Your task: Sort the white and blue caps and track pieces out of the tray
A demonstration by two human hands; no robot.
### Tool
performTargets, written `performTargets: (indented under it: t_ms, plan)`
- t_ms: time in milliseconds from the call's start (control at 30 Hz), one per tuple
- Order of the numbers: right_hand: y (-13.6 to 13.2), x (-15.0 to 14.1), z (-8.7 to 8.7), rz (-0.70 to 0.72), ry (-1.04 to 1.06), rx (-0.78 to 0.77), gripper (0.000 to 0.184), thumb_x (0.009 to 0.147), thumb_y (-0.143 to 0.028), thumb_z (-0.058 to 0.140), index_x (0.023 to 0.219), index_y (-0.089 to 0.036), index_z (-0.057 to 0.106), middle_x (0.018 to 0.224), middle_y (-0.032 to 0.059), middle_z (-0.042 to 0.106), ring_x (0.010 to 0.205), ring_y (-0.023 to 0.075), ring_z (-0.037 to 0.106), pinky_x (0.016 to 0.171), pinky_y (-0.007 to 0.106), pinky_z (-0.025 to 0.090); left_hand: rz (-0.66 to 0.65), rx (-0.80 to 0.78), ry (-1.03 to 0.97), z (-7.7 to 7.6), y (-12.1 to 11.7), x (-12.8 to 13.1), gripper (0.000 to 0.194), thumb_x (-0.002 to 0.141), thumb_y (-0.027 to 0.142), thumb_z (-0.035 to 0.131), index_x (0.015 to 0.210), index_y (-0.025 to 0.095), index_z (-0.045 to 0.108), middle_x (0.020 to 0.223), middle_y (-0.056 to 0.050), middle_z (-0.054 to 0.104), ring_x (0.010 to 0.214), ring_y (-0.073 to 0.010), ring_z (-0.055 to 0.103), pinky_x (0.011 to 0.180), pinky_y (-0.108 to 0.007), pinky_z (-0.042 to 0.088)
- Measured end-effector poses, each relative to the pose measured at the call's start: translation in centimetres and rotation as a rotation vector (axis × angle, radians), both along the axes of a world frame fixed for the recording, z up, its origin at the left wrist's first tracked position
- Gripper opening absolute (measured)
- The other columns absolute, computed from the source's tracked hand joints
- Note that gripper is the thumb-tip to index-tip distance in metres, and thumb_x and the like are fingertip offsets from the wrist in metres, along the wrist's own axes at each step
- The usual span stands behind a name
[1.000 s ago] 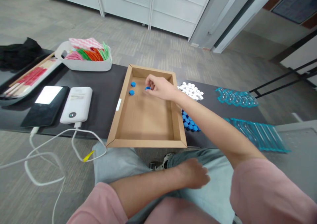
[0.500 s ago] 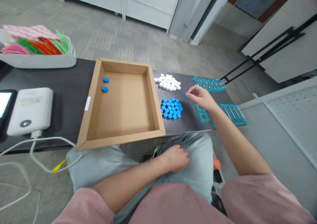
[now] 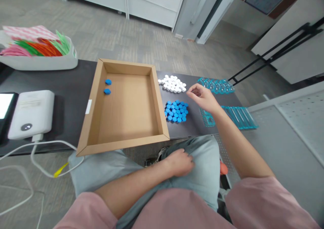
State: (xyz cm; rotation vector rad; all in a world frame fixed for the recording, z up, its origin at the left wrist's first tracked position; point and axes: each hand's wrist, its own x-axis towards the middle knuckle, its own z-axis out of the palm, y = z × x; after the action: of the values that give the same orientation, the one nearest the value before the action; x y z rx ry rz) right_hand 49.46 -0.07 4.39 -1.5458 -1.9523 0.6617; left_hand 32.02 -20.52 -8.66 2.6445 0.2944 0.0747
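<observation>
My right hand (image 3: 198,94) hovers just right of the white hexagonal pieces (image 3: 173,84), above the dark table. Its fingers are curved with a gap behind the tips, and no piece shows between them. Below and left of it lies a cluster of blue hexagonal pieces (image 3: 176,111), packed close together. On my lap rests my left hand (image 3: 180,162), its fingers curled and nothing seen in them. A shallow cardboard tray (image 3: 159,102) stands left of the clusters, holding an upper blue piece (image 3: 108,82) and a lower blue piece (image 3: 107,91) near its left wall.
Teal clear plastic racks, an upper one (image 3: 216,85) and a ribbed one (image 3: 239,117), lie at the table's right end. On the left are a white bin (image 3: 45,63) of colourful sticks and a white device (image 3: 32,112) with a cable. A grey perforated panel (image 3: 301,114) stands at right.
The blue piece seen at my right fingertips no longer shows there, and a blue piece now sits at the cluster's upper right edge. My right hand shifted slightly up and left. My left hand stayed still.
</observation>
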Motion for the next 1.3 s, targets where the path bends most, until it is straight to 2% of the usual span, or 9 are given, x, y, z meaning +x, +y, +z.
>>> performTargets:
  t_ms: [133,233,333,433,633,833,967,1133,1300]
  plan:
    - [0.8,-8.3,2.6,0.323,-0.036,0.116,0.015,0.109,-0.045,0.083,0.108,-0.030,0.078,0.111,0.0085,0.085,0.105,0.0321,0.079,0.098,0.048,0.066,-0.003,0.015,0.012,0.4,0.0,0.1,0.016,0.118,0.022,0.073,0.109,0.017,0.085,0.115,-0.016,0.090,0.099,-0.0255,0.086,0.074,-0.038,0.043]
    - [2.6,-15.9,2.9,0.628,-0.084,0.171,0.019,0.109,-0.040,0.084,0.122,-0.028,0.080,0.129,0.0101,0.082,0.117,0.0331,0.079,0.108,0.050,0.065,-0.002,0.017,0.021,0.4,0.3,0.4,0.015,0.118,0.025,0.076,0.110,0.018,0.087,0.118,-0.014,0.091,0.104,-0.0247,0.088,0.073,-0.036,0.043]
    - [5.5,-23.3,1.1,0.806,-0.161,0.153,0.040,0.105,-0.038,0.088,0.142,-0.026,0.075,0.149,0.0125,0.075,0.134,0.0361,0.075,0.120,0.053,0.063,0.001,0.032,0.019,0.4,0.6,0.5,0.018,0.119,0.028,0.077,0.107,0.019,0.087,0.112,-0.013,0.090,0.103,-0.0246,0.089,0.071,-0.035,0.042]
    - [8.1,-29.1,-1.8,0.857,-0.239,0.110,0.056,0.100,-0.037,0.096,0.148,-0.024,0.070,0.155,0.0145,0.069,0.142,0.0382,0.070,0.126,0.055,0.061,0.008,0.062,-0.025,0.2,0.7,0.3,0.019,0.119,0.030,0.077,0.107,0.019,0.087,0.110,-0.016,0.089,0.096,-0.0249,0.087,0.070,-0.034,0.040]
    - [8.7,-32.9,-5.6,0.815,-0.306,0.095,0.026,0.103,-0.016,0.087,0.120,-0.021,0.069,0.148,0.0127,0.057,0.112,0.0252,0.070,0.109,0.044,0.061,0.003,0.133,-0.141,-0.2,0.5,0.0,0.021,0.117,0.023,0.073,0.103,0.019,0.087,0.101,-0.018,0.085,0.082,-0.0232,0.082,0.064,-0.034,0.030]
    - [7.4,-30.1,-4.9,0.945,-0.231,0.071,0.021,0.100,-0.011,0.082,0.108,-0.024,0.067,0.132,0.0072,0.060,0.104,0.0226,0.064,0.101,0.040,0.058,-0.017,0.084,-0.110,-0.1,0.6,0.6,0.021,0.116,0.024,0.076,0.099,0.021,0.088,0.100,-0.019,0.085,0.087,-0.0269,0.086,0.063,-0.034,0.037]
    - [6.0,-23.9,-1.9,0.961,-0.113,0.062,0.013,0.105,-0.024,0.080,0.117,-0.025,0.074,0.125,0.0059,0.067,0.097,0.0223,0.068,0.093,0.038,0.061,0.000,0.062,-0.069,0.0,0.8,0.8,0.019,0.115,0.024,0.080,0.098,0.021,0.088,0.104,-0.019,0.088,0.096,-0.0278,0.089,0.063,-0.034,0.042]
    - [4.4,-10.8,2.1,0.630,-0.092,0.101,0.025,0.104,-0.036,0.085,0.127,-0.028,0.081,0.121,0.0084,0.079,0.099,0.0262,0.074,0.090,0.041,0.066,-0.005,0.049,-0.052,0.5,0.5,0.4,0.019,0.118,0.021,0.073,0.110,0.018,0.090,0.114,-0.018,0.090,0.103,-0.0274,0.091,0.071,-0.038,0.051]
    - [1.5,1.0,1.3,0.281,-0.203,-0.021,0.032,0.095,-0.044,0.091,0.121,-0.030,0.081,0.112,0.0114,0.086,0.097,0.0325,0.080,0.092,0.051,0.071,-0.016,0.043,-0.021,0.9,-0.1,0.0,0.023,0.120,0.019,0.070,0.110,0.015,0.090,0.109,-0.016,0.090,0.100,-0.0267,0.089,0.077,-0.039,0.052]
